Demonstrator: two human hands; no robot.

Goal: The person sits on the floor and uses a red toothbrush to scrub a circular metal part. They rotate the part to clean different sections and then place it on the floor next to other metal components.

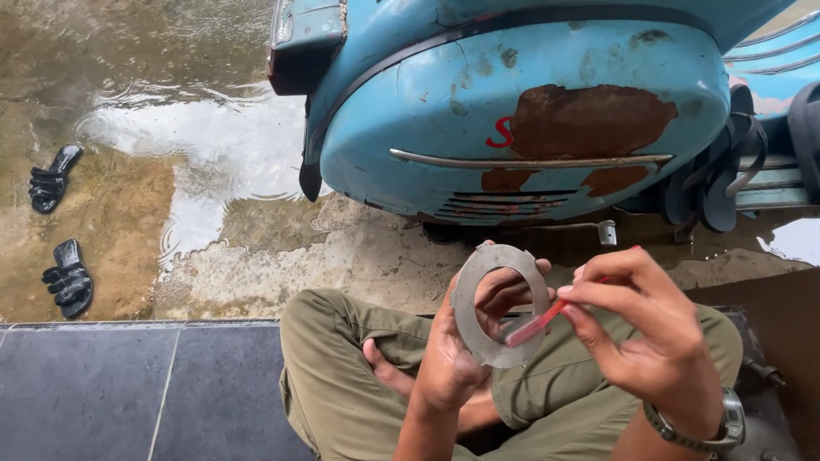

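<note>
At the far left of the frame two black sandals lie well apart from each other on wet, puddled concrete, which stretches bare across the upper left. Below them a straight edge marks the start of dark floor tiles filling the lower left, with nothing on them up to the person's knee.

In the lower middle, the person sits with legs crossed in olive trousers. The left hand is closed around the lower left rim of a flat grey metal ring plate, thumb pressed on its face and fingers showing through the wide round hole; the plate is held upright, facing the camera, its notched top edge near the scooter's underside.

Just to the right, the right hand, a watch on its wrist, pinches a thin red strip between thumb and fingertips; the strip's tip touches the plate's lower right rim.

Across the top middle and right stands a rusted blue scooter body, its curved lower edge close above the hands. At far right, black straps hang beside the footboard.
</note>
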